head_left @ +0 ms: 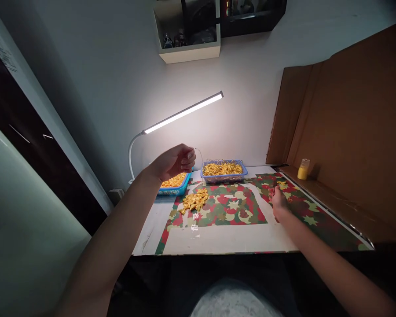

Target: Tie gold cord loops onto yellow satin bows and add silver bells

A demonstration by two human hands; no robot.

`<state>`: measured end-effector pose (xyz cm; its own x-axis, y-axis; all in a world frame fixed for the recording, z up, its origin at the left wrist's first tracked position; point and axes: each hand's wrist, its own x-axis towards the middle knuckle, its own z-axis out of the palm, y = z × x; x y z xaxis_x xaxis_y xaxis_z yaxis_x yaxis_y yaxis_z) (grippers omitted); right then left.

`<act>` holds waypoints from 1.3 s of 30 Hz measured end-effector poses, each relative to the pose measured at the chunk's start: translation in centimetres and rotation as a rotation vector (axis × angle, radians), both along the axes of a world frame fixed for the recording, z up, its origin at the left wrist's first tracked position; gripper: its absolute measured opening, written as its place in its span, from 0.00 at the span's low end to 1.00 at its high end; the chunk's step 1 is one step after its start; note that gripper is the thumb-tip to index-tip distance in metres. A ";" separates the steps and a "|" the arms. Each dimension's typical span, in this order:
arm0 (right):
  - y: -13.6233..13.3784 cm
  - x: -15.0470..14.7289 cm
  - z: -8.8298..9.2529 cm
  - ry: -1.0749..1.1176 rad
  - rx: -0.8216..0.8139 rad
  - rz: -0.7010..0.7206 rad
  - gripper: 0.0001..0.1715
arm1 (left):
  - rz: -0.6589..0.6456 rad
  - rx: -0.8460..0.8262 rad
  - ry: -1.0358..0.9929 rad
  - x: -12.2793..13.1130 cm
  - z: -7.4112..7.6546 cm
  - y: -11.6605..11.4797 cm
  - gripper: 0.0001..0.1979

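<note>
My left hand (180, 159) is raised over the back left of the table, its fingers pinched on a thin wire (200, 155) that arcs down toward a blue basket (222, 178) of golden wired pieces. Below it, a pile of golden bows (194, 200) lies on the patterned sheet. My right hand (279, 201) is at the right of the sheet, fingers closed around a small dark, slender object that I cannot make out. Several small yellow pieces (284, 185) lie just beyond it.
A turquoise basket (176, 191) of orange-gold pieces stands behind my left wrist. A lit lamp (185, 112) reaches over the back. On the right, a yellow bottle (303, 170) stands by a tall cardboard panel (350, 132). A shelf (193, 53) hangs above.
</note>
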<state>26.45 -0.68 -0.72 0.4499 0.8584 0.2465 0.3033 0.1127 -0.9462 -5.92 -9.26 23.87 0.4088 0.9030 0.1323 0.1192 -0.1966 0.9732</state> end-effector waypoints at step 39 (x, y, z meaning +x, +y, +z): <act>1.7 -13.9 1.4 -0.517 0.072 0.824 0.16 | 0.050 0.722 1.035 0.9 -17.5 9.8 0.15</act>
<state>12.58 0.99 0.72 -0.4633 0.8305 0.3091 0.4792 0.5282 -0.7010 -5.05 0.53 6.36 0.5831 0.7761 0.2402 0.7821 -0.6163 0.0926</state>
